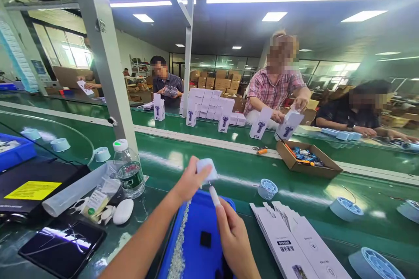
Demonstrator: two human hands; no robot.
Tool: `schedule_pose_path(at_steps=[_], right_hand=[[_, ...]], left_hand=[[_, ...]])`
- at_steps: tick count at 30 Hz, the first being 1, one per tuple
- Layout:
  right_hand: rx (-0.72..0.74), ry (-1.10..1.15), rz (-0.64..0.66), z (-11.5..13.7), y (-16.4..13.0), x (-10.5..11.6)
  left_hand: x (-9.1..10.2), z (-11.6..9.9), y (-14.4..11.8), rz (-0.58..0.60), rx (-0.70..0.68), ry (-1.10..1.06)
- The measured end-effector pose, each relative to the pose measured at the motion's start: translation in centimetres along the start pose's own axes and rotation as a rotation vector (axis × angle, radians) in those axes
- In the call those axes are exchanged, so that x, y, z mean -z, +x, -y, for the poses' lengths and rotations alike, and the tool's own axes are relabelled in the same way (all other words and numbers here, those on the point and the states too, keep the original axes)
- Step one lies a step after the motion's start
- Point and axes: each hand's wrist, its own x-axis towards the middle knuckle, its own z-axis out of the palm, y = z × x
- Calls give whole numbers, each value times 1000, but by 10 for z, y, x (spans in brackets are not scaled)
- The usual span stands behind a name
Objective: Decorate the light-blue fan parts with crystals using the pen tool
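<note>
My left hand holds a small white rounded block up over a blue tray. My right hand grips a thin white pen-like tool, with its tip pointed up at the underside of the block. Both hands are above the tray, which holds a line of small pale beads and a black square piece.
A water bottle, a white oval part, scissors, and a dark phone lie to the left. Flat white cartons lie to the right. Blue-white round parts ride the green belt. Workers opposite handle white boxes; a cardboard box holds parts.
</note>
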Motion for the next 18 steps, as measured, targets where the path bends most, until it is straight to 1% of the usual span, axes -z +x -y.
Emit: schedule_pose_path(at_steps=[1, 3, 5, 6, 8, 10, 12, 14, 16, 18], right_hand=[[-8, -51, -8, -4, 4, 2], [-52, -75, -17, -12, 10, 4], [-57, -53, -35, -20, 15, 2], [-49, -27, -20, -24, 16, 0], [-49, 46, 49, -32, 18, -6], [-69, 99, 138, -39, 18, -10], [-80, 105, 206, -44, 18, -13], [-81, 89, 238, -47, 17, -13], [-89, 87, 251, -48, 16, -13], [-106, 84, 269, -46, 16, -11]], left_hand=[[7, 6, 16, -18, 6, 114], [18, 20, 45, -55, 22, 461], [24, 36, 66, -14, 57, 785], [25, 44, 72, 8, 68, 874], [22, 55, 75, 38, 66, 943], [18, 55, 68, 41, 38, 948], [19, 40, 53, 2, -62, 959], [28, 8, 31, -123, -264, 965], [49, -32, 6, -338, -489, 948], [82, -71, -17, -591, -680, 907]])
